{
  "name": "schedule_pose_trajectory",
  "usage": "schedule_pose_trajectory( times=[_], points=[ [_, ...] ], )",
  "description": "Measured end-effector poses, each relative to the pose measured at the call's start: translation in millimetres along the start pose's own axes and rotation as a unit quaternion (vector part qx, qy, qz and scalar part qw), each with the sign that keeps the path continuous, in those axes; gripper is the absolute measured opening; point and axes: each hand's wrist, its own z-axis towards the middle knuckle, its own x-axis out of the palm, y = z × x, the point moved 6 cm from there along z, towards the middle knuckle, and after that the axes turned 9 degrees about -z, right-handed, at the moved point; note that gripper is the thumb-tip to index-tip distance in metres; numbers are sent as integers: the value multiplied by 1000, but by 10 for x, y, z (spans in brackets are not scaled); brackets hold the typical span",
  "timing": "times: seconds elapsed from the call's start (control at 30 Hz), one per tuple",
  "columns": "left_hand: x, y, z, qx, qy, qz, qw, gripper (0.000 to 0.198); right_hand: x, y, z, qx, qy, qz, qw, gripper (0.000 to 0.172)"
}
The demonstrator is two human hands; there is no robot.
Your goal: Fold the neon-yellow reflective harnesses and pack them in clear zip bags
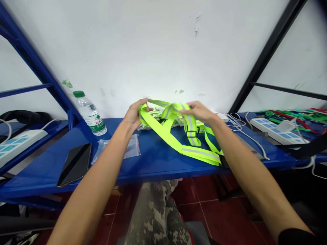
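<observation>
A neon yellow strap harness (166,135) with grey reflective stripes is spread between my hands above the blue shelf (153,166). At its left end, my left hand (135,113) is closed on a loop of the webbing. My right hand (199,111) is slightly blurred and pinches the bunched straps on the other side. A black buckle slider hangs on a strap below my right hand. The lower band of the harness rests on the shelf near its front edge. Behind the straps lie clear plastic packets (144,126) with yellow contents.
On the left are a water bottle (90,114) with a green cap, a black phone (75,165) and a clear zip bag (132,146). White cables (236,122) lie at the right. Power strips (277,131) and green and red straps (301,119) sit further out.
</observation>
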Motion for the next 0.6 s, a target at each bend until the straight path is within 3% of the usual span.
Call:
schedule_pose_trajectory(
  times=[0.07,0.13,0.27,0.33,0.47,0.6],
  points=[
    [-146,-109,52,41,-29,6,999,23,-445,22,-72,-16,-110,171,979,28],
    [-298,-168,100,62,-55,11,997,22,-769,9,-173,-28,-181,274,944,27],
    [-580,-206,151,68,-121,10,990,24,-1107,-72,-391,-37,-258,394,881,10],
    [-670,-200,158,58,-144,-33,987,20,-1180,-125,-502,-29,-289,407,866,4],
    [-648,-200,167,45,-130,-129,982,14,-1131,-252,-645,48,-282,358,889,15],
    [-410,-210,163,8,-85,-154,984,5,-973,-408,-636,114,-207,283,930,8]
  ],
)
